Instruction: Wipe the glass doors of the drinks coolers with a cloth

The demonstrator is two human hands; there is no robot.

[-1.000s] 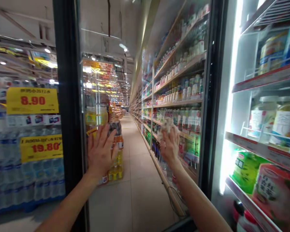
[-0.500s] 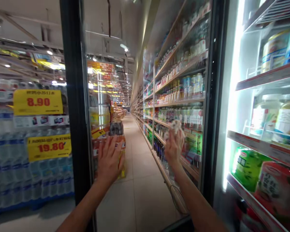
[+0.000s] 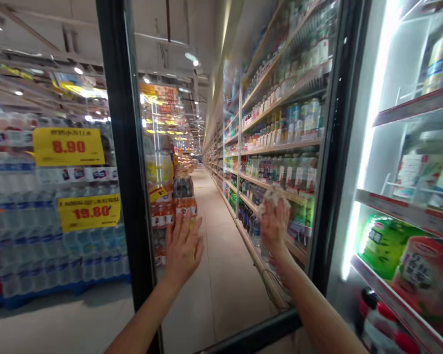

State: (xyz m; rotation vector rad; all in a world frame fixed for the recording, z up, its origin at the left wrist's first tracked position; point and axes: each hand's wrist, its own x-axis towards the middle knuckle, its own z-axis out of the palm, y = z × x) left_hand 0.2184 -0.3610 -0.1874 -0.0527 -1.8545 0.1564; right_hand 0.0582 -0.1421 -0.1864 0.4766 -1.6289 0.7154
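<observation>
Water: I see shrink-wrapped bottles (image 3: 33,246) stacked on a blue pallet at the far left of my feed.
Signs: two yellow price signs sit on the stack, 8.90 (image 3: 68,146) above 19.80 (image 3: 88,212).
Post: a black door post (image 3: 127,147) runs up the left edge of the glass.
Glass: the pane (image 3: 221,147) of a cooler door fills the middle of my view. The door looks swung open, though I cannot be sure from here.
Left hand (image 3: 182,250): it is up against the pane, just right of the post, palm toward the glass and empty.
Left fingers (image 3: 182,228): spread wide and straight, pinching nothing.
Right hand (image 3: 275,226): it is raised near the pane's right side, well apart from the left hand.
Right fingers (image 3: 276,219): curled together around the cloth; I cannot tell how tight the grip is.
Cloth (image 3: 275,199): crumpled and pale, bunched at the top of the right hand, at the glass.
Cooler shelves (image 3: 406,209): lit, at the far right, holding a green pack (image 3: 384,248) and a red pack (image 3: 424,280).
Change: post and hands sit further right in my view than a second ago, so the view has turned; each hand keeps about the same place on the pane.
</observation>
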